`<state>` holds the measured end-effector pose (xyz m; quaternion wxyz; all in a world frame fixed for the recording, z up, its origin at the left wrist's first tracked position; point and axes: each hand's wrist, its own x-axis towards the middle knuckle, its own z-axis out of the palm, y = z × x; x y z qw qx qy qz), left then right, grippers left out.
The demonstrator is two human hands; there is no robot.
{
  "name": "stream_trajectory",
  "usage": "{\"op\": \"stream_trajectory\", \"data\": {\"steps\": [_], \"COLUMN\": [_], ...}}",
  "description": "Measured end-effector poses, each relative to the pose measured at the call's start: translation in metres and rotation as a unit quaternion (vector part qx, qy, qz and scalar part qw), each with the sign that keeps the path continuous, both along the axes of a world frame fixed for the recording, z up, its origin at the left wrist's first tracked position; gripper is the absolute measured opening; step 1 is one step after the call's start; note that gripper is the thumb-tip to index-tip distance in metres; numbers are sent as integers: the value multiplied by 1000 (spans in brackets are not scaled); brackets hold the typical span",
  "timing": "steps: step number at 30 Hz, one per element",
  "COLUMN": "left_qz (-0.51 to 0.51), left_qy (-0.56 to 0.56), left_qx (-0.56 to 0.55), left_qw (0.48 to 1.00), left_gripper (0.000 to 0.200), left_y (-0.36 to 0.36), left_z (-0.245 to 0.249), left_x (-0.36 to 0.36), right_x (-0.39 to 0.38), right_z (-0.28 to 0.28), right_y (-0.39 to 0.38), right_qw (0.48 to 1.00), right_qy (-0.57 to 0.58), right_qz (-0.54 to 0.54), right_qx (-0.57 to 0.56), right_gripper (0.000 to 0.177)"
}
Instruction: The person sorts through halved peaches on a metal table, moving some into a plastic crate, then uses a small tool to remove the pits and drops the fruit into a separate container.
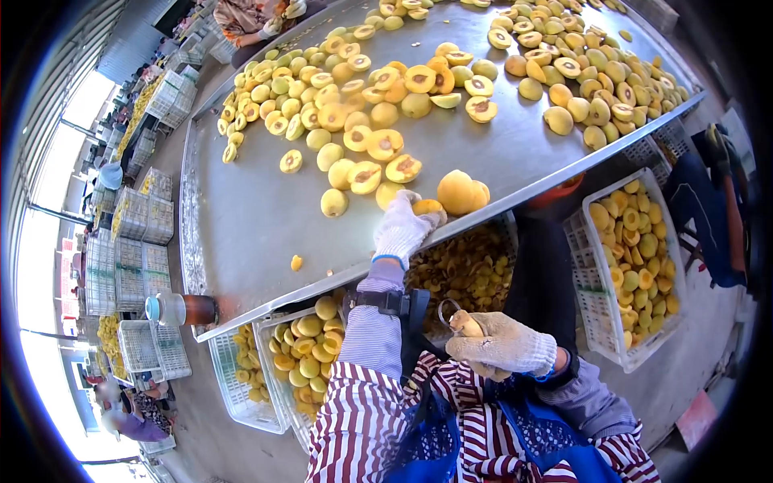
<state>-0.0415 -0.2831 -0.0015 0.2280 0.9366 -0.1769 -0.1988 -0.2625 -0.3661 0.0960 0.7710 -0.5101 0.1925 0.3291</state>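
My left hand (400,228), in a white knit glove, is at the near edge of the metal table, its fingers closed around a yellow peach half (428,207). Beside it, touching or nearly so, rests a larger peach (460,193). My right hand (506,346), gloved too, is held low in front of my body. It grips a pitting tool (448,310) with a thin metal loop; most of the handle is hidden in the fist. Cut peach halves (385,145), some showing brown pits or hollows, spread over the table beyond my left hand.
The metal table (241,201) has a raised rim. Below it stand a crate of peach scraps (463,270), a crate of peach halves (310,346) and another crate (596,282) at right. A jar (181,309) sits by the left corner. Another person's gloved hand (270,30) shows across the table.
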Motion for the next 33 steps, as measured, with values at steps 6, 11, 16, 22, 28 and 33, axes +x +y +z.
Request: {"op": "stream_trajectory", "data": {"steps": [6, 11, 16, 22, 28, 33], "left_qz": [127, 117, 109, 125, 134, 86], "left_qy": [153, 253, 398, 298, 267, 119], "left_qx": [-325, -505, -656, -635, -636, -554], "left_qw": [924, 817, 632, 702, 712, 819], "left_gripper": [46, 46, 63, 64, 56, 46], "left_y": [15, 27, 23, 36, 41, 36], "left_z": [3, 49, 74, 70, 84, 99], "left_x": [-6, -52, -115, -118, -132, -138], "right_x": [10, 18, 13, 5, 1, -1], "right_z": [-1, 6, -2, -8, -9, 8], "right_y": [1, -4, 4, 8, 12, 10], "right_qw": [996, 986, 989, 965, 952, 977], "right_qy": [-23, -50, -65, -120, -153, -120], "right_qz": [-86, -147, -98, -112, -89, -82], "right_qx": [-22, -60, -93, -205, -249, -153], "right_gripper": [28, 25, 25, 33, 30, 27]}}
